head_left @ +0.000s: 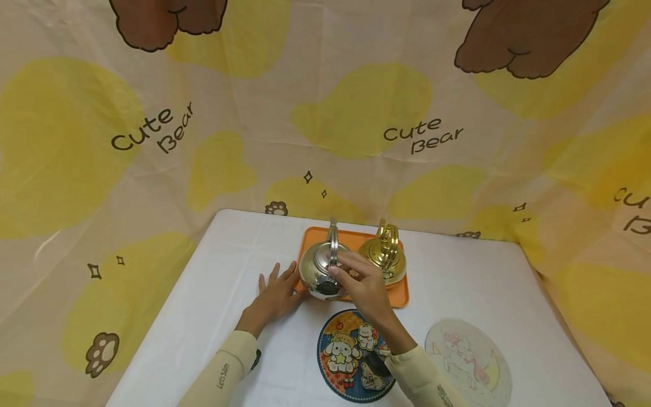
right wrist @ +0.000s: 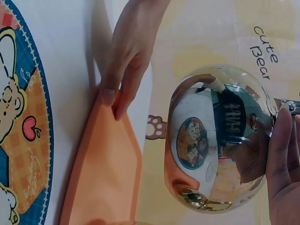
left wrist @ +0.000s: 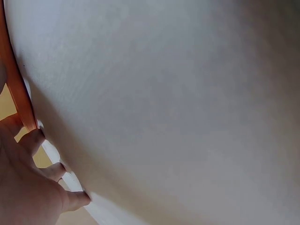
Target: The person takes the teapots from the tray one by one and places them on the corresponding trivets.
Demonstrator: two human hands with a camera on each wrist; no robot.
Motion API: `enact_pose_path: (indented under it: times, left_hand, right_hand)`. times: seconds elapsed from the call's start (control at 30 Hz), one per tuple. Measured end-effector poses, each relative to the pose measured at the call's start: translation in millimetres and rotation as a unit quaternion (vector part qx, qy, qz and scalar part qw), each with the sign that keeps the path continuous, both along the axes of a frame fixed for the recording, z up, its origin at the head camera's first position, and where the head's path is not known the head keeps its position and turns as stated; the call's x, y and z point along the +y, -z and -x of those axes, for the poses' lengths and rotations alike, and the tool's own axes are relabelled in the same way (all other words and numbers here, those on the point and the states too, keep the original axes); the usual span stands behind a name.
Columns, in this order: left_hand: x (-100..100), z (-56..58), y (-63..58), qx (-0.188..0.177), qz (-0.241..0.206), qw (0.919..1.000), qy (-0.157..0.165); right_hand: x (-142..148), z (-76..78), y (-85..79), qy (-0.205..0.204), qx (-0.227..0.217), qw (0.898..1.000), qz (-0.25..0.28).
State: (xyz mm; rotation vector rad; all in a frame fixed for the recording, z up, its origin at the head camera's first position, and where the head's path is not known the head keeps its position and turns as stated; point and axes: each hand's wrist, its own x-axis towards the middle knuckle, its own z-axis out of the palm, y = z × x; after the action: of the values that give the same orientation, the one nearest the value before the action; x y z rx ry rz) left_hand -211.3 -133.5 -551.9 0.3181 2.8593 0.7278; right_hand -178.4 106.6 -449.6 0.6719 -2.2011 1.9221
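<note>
A shiny silver kettle [head_left: 320, 277] hangs above the left part of an orange tray [head_left: 402, 298]; in the right wrist view a gap shows between its base and the tray. My right hand [head_left: 367, 285] holds the kettle by its upright handle, fingertips at the handle's near side. In the right wrist view, my right fingers [right wrist: 281, 154] lie beside the kettle's top. My left hand [head_left: 277, 298] rests at the tray's left edge, fingers spread, thumb at the near corner. A gold kettle [head_left: 394, 268] stands on the tray's right part, partly behind my right hand.
A round mat with cartoon animals [head_left: 341, 362] lies on the white table [head_left: 218, 265] in front of the tray, partly under my right forearm. A pale round mat with unicorns [head_left: 473, 362] lies at the right. A bear-print cloth backdrop [head_left: 325, 113] hangs behind the table.
</note>
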Motion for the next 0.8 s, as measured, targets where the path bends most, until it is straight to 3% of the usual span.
enact_pose_path:
  times: [0.23,0.8]
  left_hand:
    - [0,0.1,0.5,-0.013,-0.002,0.9999,-0.003]
    - [0,0.1,1.9,0.003,0.006,1.0000,0.000]
  right_hand:
    - [6,-9.1,-0.8,-0.007,0.026,1.000,-0.003]
    - [19,-36.6,-2.5,-0.022,0.050,0.999,0.003]
